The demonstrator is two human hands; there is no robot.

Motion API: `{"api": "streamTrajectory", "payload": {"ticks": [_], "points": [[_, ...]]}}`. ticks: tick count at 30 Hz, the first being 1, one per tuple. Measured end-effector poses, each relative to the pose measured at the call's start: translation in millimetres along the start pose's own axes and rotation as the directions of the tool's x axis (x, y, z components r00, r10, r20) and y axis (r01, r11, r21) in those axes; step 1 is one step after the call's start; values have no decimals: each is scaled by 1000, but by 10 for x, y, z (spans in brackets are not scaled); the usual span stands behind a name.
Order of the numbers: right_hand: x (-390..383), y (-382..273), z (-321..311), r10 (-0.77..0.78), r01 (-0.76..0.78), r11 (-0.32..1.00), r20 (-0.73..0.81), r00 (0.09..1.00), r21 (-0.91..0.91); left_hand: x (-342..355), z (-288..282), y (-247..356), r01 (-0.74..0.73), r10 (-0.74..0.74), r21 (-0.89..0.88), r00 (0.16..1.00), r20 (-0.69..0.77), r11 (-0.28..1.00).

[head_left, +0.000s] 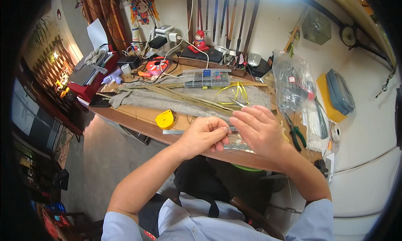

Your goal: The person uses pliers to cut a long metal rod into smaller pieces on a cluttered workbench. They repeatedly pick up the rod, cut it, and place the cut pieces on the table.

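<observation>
My left hand point(205, 134) is over the front of the desk with thumb and forefinger pinched on something too small to make out. My right hand point(261, 130) is just beside it, fingers fairly straight and slightly curved, fingertips near the left thumb. Thin grey wires point(171, 131) lie beneath both hands along the desk's front. Just left of them is a yellow tape measure point(164, 119). Behind, long pale strips point(184, 95) lie on a grey cloth point(138, 99), near a looped yellow strip point(238, 91).
A compartment box point(206, 78), red spool point(156, 65), cables and a red figurine point(199, 42) fill the back of the desk point(121, 114). Green-handled pliers point(299, 138), a plastic bag point(293, 88) and a blue-lidded case point(340, 94) are at the right. A red box point(98, 84) stands at left.
</observation>
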State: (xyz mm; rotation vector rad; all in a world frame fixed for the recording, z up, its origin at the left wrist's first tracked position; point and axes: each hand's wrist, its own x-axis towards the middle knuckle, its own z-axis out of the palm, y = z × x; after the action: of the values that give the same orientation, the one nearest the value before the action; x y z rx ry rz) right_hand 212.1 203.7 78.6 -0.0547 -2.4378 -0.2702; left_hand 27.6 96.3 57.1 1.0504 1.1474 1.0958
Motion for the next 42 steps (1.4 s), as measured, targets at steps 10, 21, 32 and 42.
{"api": "streamTrajectory", "payload": {"ticks": [10,21,32,42], "points": [[-14,-158,7,-77,91,984,93,993,-155,-2,29,17,30,-32,-82,999,-23,996],[-1247,518,-501,820,-807,572,85,566,-146,-1,-25,-154,-72,62,-82,990,-123,994],[-1693,628,-521,859,-817,450,427,283,-362,64,2,-143,-66,30,-158,975,-218,985],[-1959,810,-532,919,-942,-165,392,-39,292,-6,6,-217,-95,60,-184,980,-190,978]]}}
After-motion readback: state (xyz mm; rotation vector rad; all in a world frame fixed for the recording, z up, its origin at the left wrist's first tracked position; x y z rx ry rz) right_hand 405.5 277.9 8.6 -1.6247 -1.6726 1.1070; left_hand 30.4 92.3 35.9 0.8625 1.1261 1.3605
